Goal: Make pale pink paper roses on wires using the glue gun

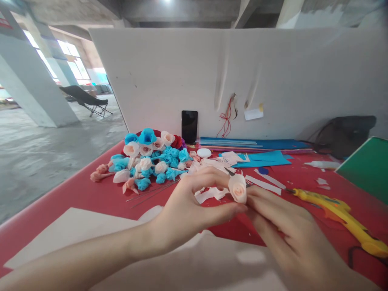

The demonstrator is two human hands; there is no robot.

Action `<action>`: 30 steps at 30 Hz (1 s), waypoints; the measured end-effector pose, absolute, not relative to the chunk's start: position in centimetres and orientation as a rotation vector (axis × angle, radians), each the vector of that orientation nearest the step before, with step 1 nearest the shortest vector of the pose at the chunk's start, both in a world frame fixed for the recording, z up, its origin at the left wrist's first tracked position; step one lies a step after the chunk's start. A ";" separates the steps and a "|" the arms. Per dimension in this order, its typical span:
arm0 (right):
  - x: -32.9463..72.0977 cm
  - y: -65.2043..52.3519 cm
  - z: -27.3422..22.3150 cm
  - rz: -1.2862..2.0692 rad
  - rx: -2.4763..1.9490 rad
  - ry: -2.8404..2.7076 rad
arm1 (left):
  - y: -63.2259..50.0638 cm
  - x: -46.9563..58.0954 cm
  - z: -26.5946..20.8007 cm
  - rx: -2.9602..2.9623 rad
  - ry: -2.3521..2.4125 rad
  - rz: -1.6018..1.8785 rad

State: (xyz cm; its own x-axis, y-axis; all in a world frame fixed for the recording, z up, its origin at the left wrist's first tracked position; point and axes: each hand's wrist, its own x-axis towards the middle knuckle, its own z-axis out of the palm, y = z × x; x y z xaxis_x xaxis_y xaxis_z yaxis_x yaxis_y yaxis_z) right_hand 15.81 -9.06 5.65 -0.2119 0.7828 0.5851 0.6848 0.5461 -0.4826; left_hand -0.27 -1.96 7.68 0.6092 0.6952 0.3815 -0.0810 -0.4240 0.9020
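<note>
A small pale pink paper rose (238,189) is held up in front of me over the table, its rolled petals facing me. My left hand (194,206) pinches it from the left, thumb below and fingers curled over behind. My right hand (281,222) is closed at the rose's right side and base, its fingertips touching the flower. A dark pointed tip (229,171) shows just behind the rose; what it belongs to is hidden. Behind my hands lie pale pink paper scraps (216,163) and paper strips (263,184).
Blue, white and pink paper flowers (145,161) are heaped at the back left of the red table (100,202). A yellow glue gun (339,214) lies at right, near a green board (366,173). Blue paper (263,159) and an upright phone (189,126) are at the back.
</note>
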 end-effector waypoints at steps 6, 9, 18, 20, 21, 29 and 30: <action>15.7 -8.3 5.7 0.148 -1.150 -1.995 | -2.0 -0.2 7.6 2.021 0.429 1.142; 15.9 -8.3 5.4 0.076 -1.236 -1.966 | -1.9 -0.1 7.6 2.128 0.363 1.244; 16.6 -8.2 5.3 0.141 -1.325 -1.891 | -1.8 -0.2 7.5 2.037 0.419 1.130; 16.5 -8.0 5.5 0.196 -1.297 -1.888 | -1.6 -0.1 7.5 1.999 0.453 1.078; 16.4 -8.0 5.7 0.227 -1.278 -1.884 | -1.4 0.0 7.5 1.984 0.485 1.052; 17.4 -7.4 6.6 0.522 -1.480 -1.623 | 1.6 -0.7 6.6 2.382 0.727 0.301; 17.7 -7.3 6.7 0.623 -1.525 -1.628 | 1.9 -0.9 6.1 2.400 0.702 0.191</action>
State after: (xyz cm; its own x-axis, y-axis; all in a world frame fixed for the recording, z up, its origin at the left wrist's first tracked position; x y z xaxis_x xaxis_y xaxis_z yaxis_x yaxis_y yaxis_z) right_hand 17.70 -7.25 6.71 0.0489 0.9744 0.2194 0.5791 0.1513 -0.8011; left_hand -0.86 1.86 6.13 0.8482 0.5287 -0.0337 0.4384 -0.6647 0.6050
